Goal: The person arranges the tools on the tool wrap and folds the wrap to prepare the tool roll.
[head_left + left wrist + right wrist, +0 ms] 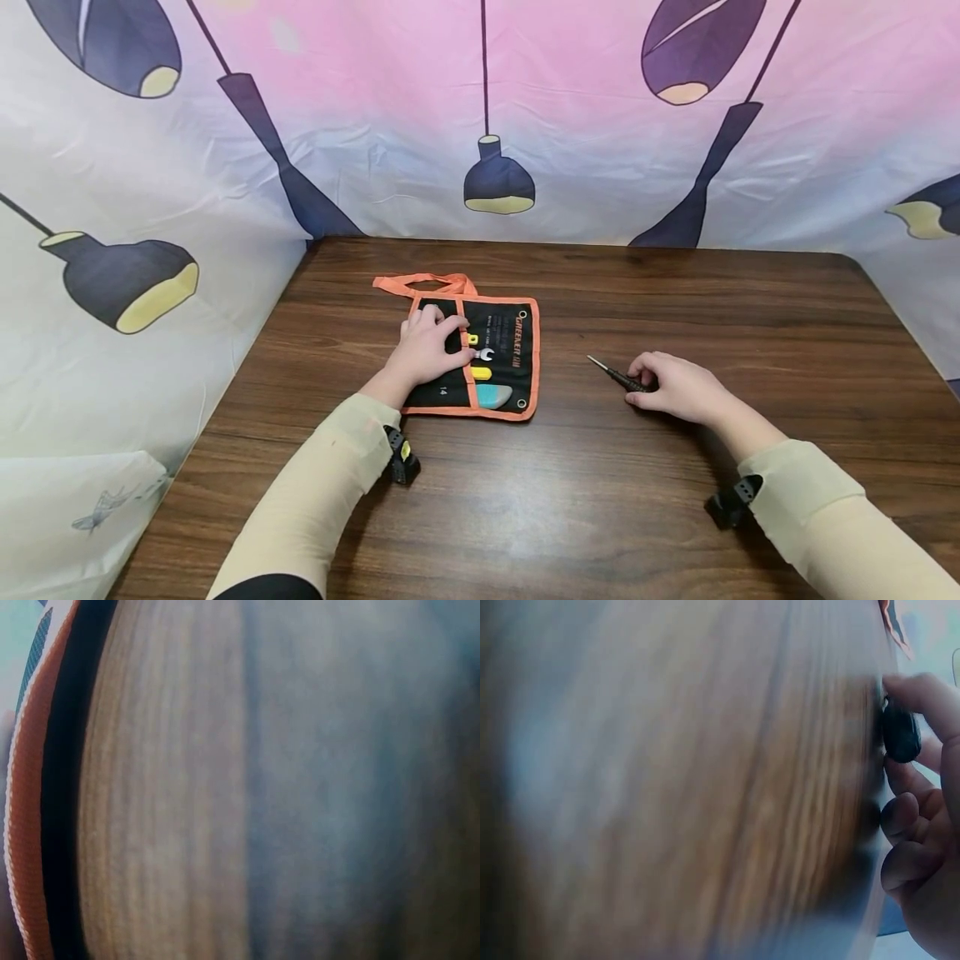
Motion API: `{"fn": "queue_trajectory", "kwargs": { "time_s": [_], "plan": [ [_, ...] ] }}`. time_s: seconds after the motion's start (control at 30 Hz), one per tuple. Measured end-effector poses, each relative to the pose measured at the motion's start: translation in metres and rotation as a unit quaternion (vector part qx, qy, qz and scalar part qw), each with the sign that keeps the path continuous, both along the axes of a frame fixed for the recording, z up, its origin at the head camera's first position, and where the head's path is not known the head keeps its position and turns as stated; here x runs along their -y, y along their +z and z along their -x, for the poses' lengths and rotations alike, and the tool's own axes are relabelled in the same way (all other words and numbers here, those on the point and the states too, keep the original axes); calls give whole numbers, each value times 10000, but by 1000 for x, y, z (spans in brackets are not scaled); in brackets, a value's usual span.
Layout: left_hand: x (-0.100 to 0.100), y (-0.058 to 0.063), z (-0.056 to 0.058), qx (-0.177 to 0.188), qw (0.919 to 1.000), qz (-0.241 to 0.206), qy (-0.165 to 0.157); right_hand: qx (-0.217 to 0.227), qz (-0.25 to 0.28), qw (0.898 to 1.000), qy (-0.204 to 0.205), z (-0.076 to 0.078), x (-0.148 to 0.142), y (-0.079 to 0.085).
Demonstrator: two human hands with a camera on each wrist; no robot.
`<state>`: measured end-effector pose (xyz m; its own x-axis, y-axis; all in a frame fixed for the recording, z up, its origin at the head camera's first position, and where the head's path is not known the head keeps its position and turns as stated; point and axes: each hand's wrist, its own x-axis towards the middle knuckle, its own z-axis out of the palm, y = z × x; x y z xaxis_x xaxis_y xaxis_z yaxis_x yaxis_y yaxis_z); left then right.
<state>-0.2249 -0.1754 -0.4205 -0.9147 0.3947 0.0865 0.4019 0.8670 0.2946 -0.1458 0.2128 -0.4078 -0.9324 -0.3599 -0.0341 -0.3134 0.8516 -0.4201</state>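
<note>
A black tool pouch [502,321] with orange trim lies flat on the wooden table. My left hand [427,346] rests on its left part, with the thumb and index finger at the orange pocket edge. Out of the pockets stick a silver wrench [486,354], a yellow piece [482,373] and a teal handle [492,396]. To the right of the pouch, my right hand [678,387] pinches a small screwdriver [621,377] by its black grip, its thin metal tip pointing left and away. The right wrist view shows the dark handle end [901,733] between thumb and fingers.
An orange strap [442,283] loops from the pouch's far left corner. Behind the dark wooden table [562,517] hangs a cloth backdrop [405,167] printed with lamps, and it also runs along the left side. Each sleeve carries a small black wrist camera [403,458].
</note>
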Motion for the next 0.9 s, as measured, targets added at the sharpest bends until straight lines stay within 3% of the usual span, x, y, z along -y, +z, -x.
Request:
{"fn": "queue_trajectory", "kwargs": {
  "time_s": [0.47, 0.9],
  "plan": [
    [0, 0, 1, -2, 10000, 49, 40, -167, 76, 9997, -155, 6, -3, 1],
    [0, -1, 0, -25, 9999, -56, 107, -342, 170, 9992, -92, 34, 31, 16]
  ]
}}
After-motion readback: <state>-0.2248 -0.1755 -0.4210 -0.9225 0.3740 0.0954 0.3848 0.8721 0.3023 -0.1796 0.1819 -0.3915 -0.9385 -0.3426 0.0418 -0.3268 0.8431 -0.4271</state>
